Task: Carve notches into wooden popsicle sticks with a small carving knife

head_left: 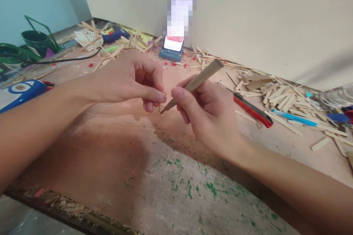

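Observation:
My left hand [143,84] pinches thumb and finger together on a thin, pale wooden sliver [159,109], which points down and is partly hidden by the fingers. My right hand [206,108] grips a pointed tool with a tapered wooden handle [205,75]. Its narrow dark tip is slanted down to the left, close beside the sliver; whether they touch I cannot tell. Both hands are over the middle of the worn wooden tabletop [165,198]. A red-and-black utility knife [253,110] lies just right of my right hand.
A phone [173,40] leans upright on a blue block near the wall. Piles of craft sticks [278,95] lie at right, with a light-blue pen [293,117]. At back left are a blue glue gun [116,33] with its cable and a green bucket [34,40]. A blue-and-white object [24,93] sits far left.

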The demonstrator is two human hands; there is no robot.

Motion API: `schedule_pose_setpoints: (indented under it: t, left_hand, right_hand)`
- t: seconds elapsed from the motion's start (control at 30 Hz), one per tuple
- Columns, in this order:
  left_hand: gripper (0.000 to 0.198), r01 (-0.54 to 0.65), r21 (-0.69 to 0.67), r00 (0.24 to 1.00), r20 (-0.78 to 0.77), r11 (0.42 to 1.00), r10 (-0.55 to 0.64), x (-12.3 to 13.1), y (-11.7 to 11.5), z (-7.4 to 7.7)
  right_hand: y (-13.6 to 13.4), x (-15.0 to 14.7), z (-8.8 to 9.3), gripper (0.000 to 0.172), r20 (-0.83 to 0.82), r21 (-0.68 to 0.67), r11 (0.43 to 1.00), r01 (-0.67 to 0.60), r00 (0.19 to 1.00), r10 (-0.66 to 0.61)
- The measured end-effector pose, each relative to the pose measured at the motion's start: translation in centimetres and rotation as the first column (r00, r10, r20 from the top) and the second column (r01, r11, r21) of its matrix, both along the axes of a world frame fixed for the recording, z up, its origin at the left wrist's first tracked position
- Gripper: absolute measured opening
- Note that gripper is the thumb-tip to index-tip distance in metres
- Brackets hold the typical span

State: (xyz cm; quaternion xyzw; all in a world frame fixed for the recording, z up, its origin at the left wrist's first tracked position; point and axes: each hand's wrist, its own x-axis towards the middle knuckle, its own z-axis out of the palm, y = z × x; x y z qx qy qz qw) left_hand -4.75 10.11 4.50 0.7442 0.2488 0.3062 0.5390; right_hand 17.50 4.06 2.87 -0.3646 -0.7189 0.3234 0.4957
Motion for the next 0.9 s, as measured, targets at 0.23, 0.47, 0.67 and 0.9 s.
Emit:
schedule_pose_setpoints:
  t: [0.23,0.47,0.67,0.9]
  left_hand:
    - [0.02,0.003,0.001,1.0,-0.004,1.0,-0.003,0.0,-0.2,0.5]
    - [0.017,0.032,0.029,0.999,-0.027,0.999,-0.031,-0.2,-0.1,0.5]
    - [0.014,-0.131,0.109,0.991,-0.008,0.985,0.133,0.0,-0.1,0.4]
    - [0.015,-0.608,-0.046,0.773,0.197,0.793,0.603,2.8,-1.6,-1.1]
  right_hand:
    - [0.1,0.0,-0.2,0.029,0.046,-0.021,0.999,-0.04,0.998,0.04]
    - [0.3,-0.1,-0.5,0.028,-0.1,-0.047,0.998,-0.038,0.994,0.034]
    - [1.2,0.6,-0.7,0.03,-0.175,-0.079,0.994,0.069,0.981,-0.082]
    - [3.3,2.7,-0.7,0.03,-0.302,-0.196,0.952,0.235,0.909,-0.286]
